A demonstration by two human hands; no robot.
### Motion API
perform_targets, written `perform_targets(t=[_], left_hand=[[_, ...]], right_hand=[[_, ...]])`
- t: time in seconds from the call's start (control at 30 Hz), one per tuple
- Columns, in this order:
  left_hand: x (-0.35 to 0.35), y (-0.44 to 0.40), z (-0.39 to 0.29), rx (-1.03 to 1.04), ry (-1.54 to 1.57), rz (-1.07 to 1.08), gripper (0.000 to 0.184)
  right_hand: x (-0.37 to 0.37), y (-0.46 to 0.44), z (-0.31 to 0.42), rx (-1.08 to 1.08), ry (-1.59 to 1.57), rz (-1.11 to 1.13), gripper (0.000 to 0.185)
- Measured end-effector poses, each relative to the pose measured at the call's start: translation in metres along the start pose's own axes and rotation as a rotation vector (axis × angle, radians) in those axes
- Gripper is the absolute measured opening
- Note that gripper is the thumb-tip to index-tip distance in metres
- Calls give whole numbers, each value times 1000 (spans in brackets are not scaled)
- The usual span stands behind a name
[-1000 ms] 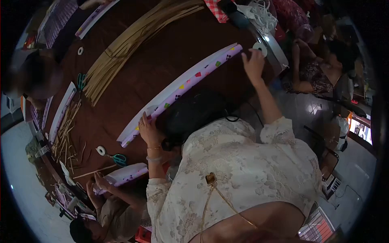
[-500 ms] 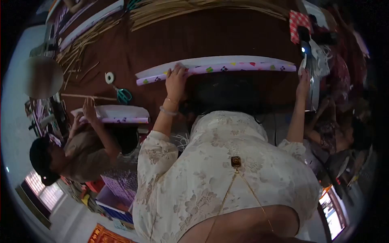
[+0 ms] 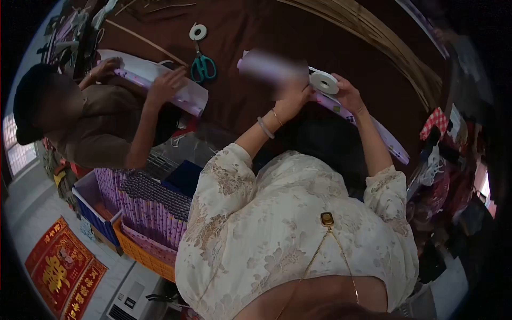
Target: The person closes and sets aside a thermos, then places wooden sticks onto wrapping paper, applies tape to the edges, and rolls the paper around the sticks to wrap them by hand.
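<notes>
A purple-patterned sheet, rolled into a long tube, lies slantwise along the near edge of the brown-covered table. My left hand is closed around the tube near its middle; the fingertips are partly hidden beside the tape. In my right hand is a white roll of tape, gripped at its right side just above the tube. The two hands are close together, with the tape between them. A blur covers part of the tube left of my left hand.
To the left, a co-worker's hands are on another patterned sheet. Teal-handled scissors and a second tape roll lie between us. Long thin strips line the far right. An orange basket holds patterned pieces below left.
My right hand has come from the far right to the tube's middle, now with the tape roll. My left hand stays on the tube. The view has turned, tilting the table.
</notes>
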State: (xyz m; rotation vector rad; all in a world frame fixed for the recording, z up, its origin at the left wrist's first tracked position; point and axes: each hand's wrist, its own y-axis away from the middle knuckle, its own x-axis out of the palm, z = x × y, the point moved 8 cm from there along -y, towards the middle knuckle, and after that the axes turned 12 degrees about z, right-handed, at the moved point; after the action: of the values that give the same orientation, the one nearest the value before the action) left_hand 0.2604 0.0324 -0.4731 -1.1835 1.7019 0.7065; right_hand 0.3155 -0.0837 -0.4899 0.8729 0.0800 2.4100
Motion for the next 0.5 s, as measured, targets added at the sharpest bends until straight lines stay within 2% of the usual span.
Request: perform_targets(t=[0.1,0.33,0.4,0.43,0.5], left_hand=[[-4,2,-7,66,3,-1,35],[-15,5,-10,9,34,13,35],[-38,11,-2,-7,131,-165,28],[-47,10,2,-3,131,-163,28],[-62,14,39,-327,418,-249,19]], right_hand=[[-1,-5,-6,46,-35,-40,48],[-12,7,-15,51,7,-56,50],[-9,7,-14,84,59,-46,54],[-6,7,-13,113,110,-35,57],[2,5,-9,113,108,-43,60]])
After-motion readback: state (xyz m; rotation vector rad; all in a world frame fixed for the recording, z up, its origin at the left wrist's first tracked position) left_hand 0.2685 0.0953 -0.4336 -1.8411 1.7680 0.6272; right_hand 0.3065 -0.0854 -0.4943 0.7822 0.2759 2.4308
